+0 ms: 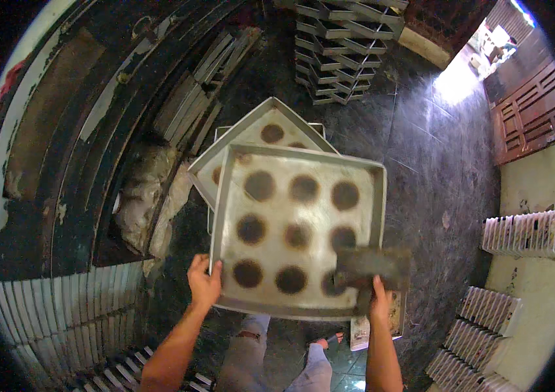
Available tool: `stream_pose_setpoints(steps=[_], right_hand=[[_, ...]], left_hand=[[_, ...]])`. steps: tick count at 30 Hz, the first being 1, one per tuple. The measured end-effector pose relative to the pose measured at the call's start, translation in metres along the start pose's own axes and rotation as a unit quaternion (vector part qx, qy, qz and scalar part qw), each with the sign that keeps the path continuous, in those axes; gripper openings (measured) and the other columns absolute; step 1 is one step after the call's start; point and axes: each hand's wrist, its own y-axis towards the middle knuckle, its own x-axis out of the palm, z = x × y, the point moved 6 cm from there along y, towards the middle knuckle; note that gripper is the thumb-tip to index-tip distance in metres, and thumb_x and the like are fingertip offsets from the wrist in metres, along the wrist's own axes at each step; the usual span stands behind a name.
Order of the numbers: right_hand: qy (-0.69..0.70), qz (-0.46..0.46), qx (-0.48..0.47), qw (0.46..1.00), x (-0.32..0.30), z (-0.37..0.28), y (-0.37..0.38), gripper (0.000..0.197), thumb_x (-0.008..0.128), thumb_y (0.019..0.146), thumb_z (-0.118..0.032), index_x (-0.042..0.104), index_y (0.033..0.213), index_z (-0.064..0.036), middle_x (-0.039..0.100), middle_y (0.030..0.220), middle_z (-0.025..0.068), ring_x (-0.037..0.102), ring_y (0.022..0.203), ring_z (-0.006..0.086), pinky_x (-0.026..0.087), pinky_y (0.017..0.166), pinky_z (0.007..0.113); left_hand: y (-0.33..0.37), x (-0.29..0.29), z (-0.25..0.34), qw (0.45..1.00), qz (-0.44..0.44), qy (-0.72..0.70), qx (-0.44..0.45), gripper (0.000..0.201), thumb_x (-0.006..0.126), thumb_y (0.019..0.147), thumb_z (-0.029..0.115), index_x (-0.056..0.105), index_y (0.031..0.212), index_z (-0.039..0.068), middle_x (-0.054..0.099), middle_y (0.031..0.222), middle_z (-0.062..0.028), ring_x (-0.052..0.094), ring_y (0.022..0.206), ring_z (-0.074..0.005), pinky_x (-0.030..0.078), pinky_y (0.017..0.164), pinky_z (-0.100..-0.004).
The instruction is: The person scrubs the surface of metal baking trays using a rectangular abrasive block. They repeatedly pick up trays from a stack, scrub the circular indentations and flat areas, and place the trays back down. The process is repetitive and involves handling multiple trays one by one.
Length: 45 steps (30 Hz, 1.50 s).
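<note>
In the head view, my left hand (205, 282) is closed on the near-left edge of a square metal tray (298, 210), thumb over the rim and fingers on the outside. The tray lies ahead of that hand and to its right, its inside marked with three rows of dark round spots. My right hand (380, 300) grips a dark flat piece (374, 266), rectangular and blurred, which covers the tray's near-right corner; I cannot tell whether it touches the metal. Beyond both hands, a second tray (246, 142) sits turned askew under the first. Farther ahead, a tall crisscross stack of trays (339, 52) stands on the dark floor (434, 170). Just below my right hand is a pale flat object (361, 332), partly hidden. Well to the left of my left hand are rows of metal trays (75, 304); well to the right of my right hand, white stacks (522, 235) line the wall.
</note>
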Motion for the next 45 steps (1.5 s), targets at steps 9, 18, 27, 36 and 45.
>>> stream_pose_setpoints(steps=[9,18,27,36,45], right_hand=[[-0.05,-0.124,-0.124,0.983,0.223,-0.053,0.14,0.066,0.073,0.092,-0.035,0.047,0.141,0.0005,0.054,0.139,0.0117,0.049,0.128,0.0256,0.035,0.11,0.038],[-0.047,-0.095,-0.072,0.992,0.213,-0.037,0.149,0.059,0.071,0.094,-0.031,0.049,0.139,0.0007,0.057,0.133,0.0093,0.053,0.12,0.0223,0.04,0.105,0.037],[-0.07,-0.084,-0.148,0.983,0.209,-0.035,0.151,0.051,0.07,0.095,-0.029,0.054,0.134,0.0006,0.06,0.13,0.0097,0.054,0.119,0.0222,0.04,0.105,0.038],[-0.07,-0.095,-0.165,0.979,0.207,-0.035,0.141,0.048,0.069,0.096,-0.026,0.054,0.133,0.0006,0.06,0.13,0.01,0.054,0.12,0.0231,0.04,0.106,0.037],[-0.094,-0.107,-0.148,0.979,0.209,-0.038,0.144,0.052,0.069,0.095,-0.027,0.052,0.135,0.0009,0.059,0.131,0.0099,0.054,0.119,0.0229,0.04,0.105,0.038]], left_hand=[[0.173,0.007,-0.111,0.997,0.018,-0.061,-0.046,0.017,0.069,0.09,0.011,0.07,0.097,-0.005,0.064,0.098,-0.0157,0.064,0.086,-0.0304,0.05,0.077,-0.0364],[0.07,0.076,-0.245,0.823,-0.162,-0.416,-0.352,0.07,0.073,0.086,0.04,0.051,0.139,0.0,0.059,0.13,-0.0083,0.052,0.121,-0.0238,0.036,0.106,-0.0372],[0.058,0.088,-0.257,0.825,-0.178,-0.342,-0.412,0.078,0.061,0.084,0.053,0.048,0.14,0.0,0.05,0.138,-0.0114,0.044,0.127,-0.0259,0.027,0.113,-0.038],[0.054,0.074,-0.22,0.831,-0.141,-0.362,-0.398,0.061,0.056,0.091,0.045,0.052,0.135,0.002,0.054,0.131,-0.0093,0.047,0.123,-0.0251,0.031,0.11,-0.0371],[0.07,0.065,-0.224,0.868,-0.192,-0.244,-0.388,0.071,0.052,0.092,0.055,0.047,0.143,0.007,0.048,0.143,-0.0093,0.046,0.128,-0.0251,0.031,0.111,-0.0413]])
